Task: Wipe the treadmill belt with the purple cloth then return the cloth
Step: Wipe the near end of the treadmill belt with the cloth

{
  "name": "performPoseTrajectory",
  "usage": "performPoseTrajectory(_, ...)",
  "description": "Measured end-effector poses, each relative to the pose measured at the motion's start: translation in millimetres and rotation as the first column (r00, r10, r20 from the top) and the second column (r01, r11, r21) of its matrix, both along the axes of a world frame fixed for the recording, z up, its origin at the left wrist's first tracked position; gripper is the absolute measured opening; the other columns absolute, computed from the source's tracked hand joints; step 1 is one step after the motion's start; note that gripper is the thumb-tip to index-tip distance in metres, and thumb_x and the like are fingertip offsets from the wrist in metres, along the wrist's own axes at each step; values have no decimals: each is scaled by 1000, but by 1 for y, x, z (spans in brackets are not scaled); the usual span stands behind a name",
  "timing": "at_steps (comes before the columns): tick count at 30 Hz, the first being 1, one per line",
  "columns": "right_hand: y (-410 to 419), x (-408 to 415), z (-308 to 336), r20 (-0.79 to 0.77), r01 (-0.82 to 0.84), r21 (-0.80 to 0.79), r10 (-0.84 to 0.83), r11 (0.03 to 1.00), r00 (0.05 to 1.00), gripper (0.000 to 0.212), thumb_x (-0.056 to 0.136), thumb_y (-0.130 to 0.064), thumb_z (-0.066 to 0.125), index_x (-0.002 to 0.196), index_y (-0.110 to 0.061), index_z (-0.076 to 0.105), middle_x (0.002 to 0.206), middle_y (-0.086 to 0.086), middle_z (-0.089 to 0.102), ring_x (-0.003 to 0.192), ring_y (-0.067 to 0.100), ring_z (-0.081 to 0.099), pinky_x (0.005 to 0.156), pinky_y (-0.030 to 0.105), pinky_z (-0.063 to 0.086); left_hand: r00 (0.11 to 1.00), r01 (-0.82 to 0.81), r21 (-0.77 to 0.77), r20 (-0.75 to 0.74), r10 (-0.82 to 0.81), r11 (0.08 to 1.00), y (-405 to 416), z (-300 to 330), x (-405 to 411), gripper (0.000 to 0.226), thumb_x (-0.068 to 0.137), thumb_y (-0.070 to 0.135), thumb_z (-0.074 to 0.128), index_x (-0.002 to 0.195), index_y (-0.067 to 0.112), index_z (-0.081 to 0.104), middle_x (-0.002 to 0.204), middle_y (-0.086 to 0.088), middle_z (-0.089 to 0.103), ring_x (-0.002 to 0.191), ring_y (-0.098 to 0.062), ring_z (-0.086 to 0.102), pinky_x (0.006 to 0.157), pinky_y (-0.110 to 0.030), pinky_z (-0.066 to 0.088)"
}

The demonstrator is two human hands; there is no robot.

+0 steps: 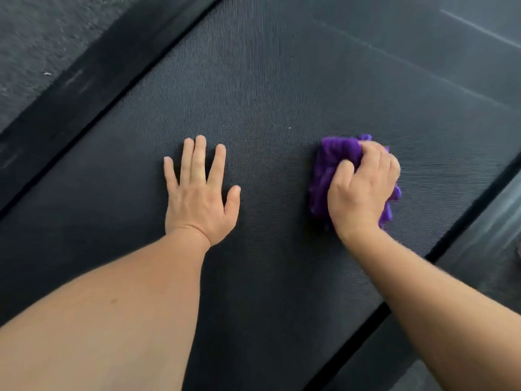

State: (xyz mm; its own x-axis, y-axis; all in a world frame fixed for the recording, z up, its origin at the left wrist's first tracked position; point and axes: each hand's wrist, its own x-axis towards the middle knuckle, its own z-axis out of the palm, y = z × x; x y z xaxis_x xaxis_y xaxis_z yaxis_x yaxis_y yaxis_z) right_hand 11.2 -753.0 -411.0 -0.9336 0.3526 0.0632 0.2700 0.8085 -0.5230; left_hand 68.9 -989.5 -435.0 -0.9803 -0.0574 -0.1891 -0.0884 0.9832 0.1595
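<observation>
While pressed flat against the dark, finely ribbed treadmill belt [267,88], left hand [198,194] lies palm down with fingers spread and thumb angled out to the right, gripping nothing. Bare left forearm runs back from it toward the lower left corner. Well apart to the right, right hand [362,190] curled over a bunched bright purple cloth [332,165], fingers bent and closed down onto the fabric, thumb tucked against its left part. Cloth crumpled rather than folded, resting on the belt beneath the right hand, with purple folds showing beyond the fingertips at the top, along the left of the hand, and in a ragged fringe at the right edge by the wrist. Cloth sits on the right half of the belt, nearer the right border than the left. Bare right forearm crosses the lower right corner. Belt stretches diagonally from lower left to upper right, with a faint pale streak across its upper right part. Black smooth side rail [84,77] borders the belt along the left, touching grey speckled floor [33,38] beyond it. Narrow black gap and a dark grey right side rail [479,246] border the belt on the right, blurred.
</observation>
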Motion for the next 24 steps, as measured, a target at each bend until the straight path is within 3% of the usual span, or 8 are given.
performPoseTrajectory(2, -25, -40, 6, 22, 45, -74, -43, 996, 999, 41, 87, -27, 39, 122, -17, 58, 133, 1, 56, 133, 29, 36, 116, 41, 21, 1000, 5, 0, -4, -5, 1000, -1, 0, 0, 73, 98, 52, 25, 161, 17, 12, 168, -17, 3, 156, -32, -4, 123, -61, 0)
performPoseTrajectory(6, -65, -83, 7, 72, -55, -69, 59, 996, 996, 45, 86, -32, 35, 126, -24, 56, 134, -12, 54, 135, 26, 32, 115, 43, 22, 1000, 11, 0, 3, -11, 1000, -1, -2, -1, 73, 98, 52, 27, 161, 17, 13, 168, -18, 4, 156, -33, -4, 123, -61, 0)
performPoseTrajectory(9, -75, -71, 4, 53, -215, -13, 216, 976, 975, 44, 85, -32, 41, 126, -24, 58, 134, -12, 55, 134, 28, 35, 114, 45, 25, 1000, 16, -2, 2, -16, 1000, -1, -3, 0, 73, 98, 51, 29, 161, 17, 12, 168, -18, 4, 156, -33, -4, 123, -61, 0)
performPoseTrajectory(12, -66, -42, 1, 20, -448, 85, 448, 890, 894, 45, 83, -29, 48, 125, -19, 62, 133, -6, 59, 133, 32, 40, 113, 48, 29, 1000, 16, -1, -1, -16, 1000, -1, -2, 1, 73, 98, 51, 31, 160, 17, 12, 168, -18, 3, 156, -33, -4, 123, -62, 1)
performPoseTrajectory(17, -38, -10, -4, 2, -600, 122, 604, 791, 797, 44, 80, -27, 50, 118, -13, 67, 129, -1, 63, 132, 35, 44, 109, 53, 34, 1000, 20, 9, -7, -20, 1000, -2, -2, 0, 73, 97, 51, 28, 160, 16, 13, 168, -18, 5, 156, -33, -3, 123, -62, 2)
performPoseTrajectory(20, -24, -6, -7, -24, -593, 162, 604, 789, 797, 44, 79, -25, 49, 116, -11, 68, 129, 1, 65, 129, 36, 48, 109, 52, 35, 1000, 23, 10, -12, -23, 1000, -2, -2, 0, 74, 97, 52, 28, 160, 16, 15, 168, -19, 6, 156, -34, -2, 123, -63, 2)
performPoseTrajectory(24, -23, -27, -6, -32, -422, 164, 433, 892, 901, 46, 83, -26, 45, 121, -9, 65, 133, 5, 60, 128, 35, 46, 113, 46, 31, 1000, 29, 2, 0, -29, 1000, -2, -2, 0, 75, 98, 54, 27, 160, 16, 14, 168, -19, 4, 156, -34, -4, 123, -62, 1)
